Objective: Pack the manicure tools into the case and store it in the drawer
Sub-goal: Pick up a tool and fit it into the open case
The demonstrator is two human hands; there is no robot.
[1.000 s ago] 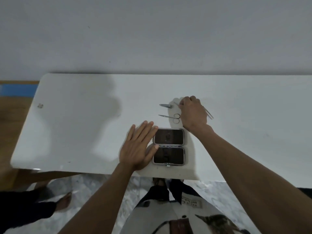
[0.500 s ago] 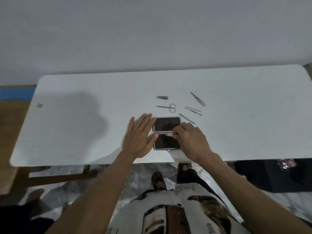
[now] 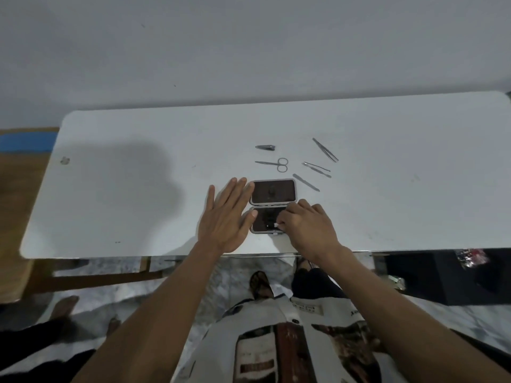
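Hands worked over the open case point(image 3: 273, 192), which lay flat near the front edge of the white surface point(image 3: 138, 217), its two dark halves hinged one beyond the other. The left hand point(image 3: 225, 217) rested flat and unclenched against the case's left side, holding nothing, its thumb touching the near half. The right hand point(image 3: 309, 230) hovered over the near half with its fingers point(image 3: 282, 221) pinched on a small pale-tipped tool point(image 3: 272, 225), apparently being seated in its slot.

Five tools remained loose on the surface beyond the case: a nail clipper point(image 3: 265, 147), scissors point(image 3: 273, 163), tweezers point(image 3: 325, 150), a thin double pick point(image 3: 317, 169) and a file point(image 3: 306, 182) lying just beside the far half's right corner. No drawer was in view.

Risk lay mainly in the fit. The slots were too dark to make out, so a tool pushed in askew would likely stop the case from closing later. The case sat close to the surface's near edge, and a hard push from the right hand, if the left eased off, could slide it toward the floor. The thin metal pieces, lying flat, looked awkward to pick up and easy to flick away.
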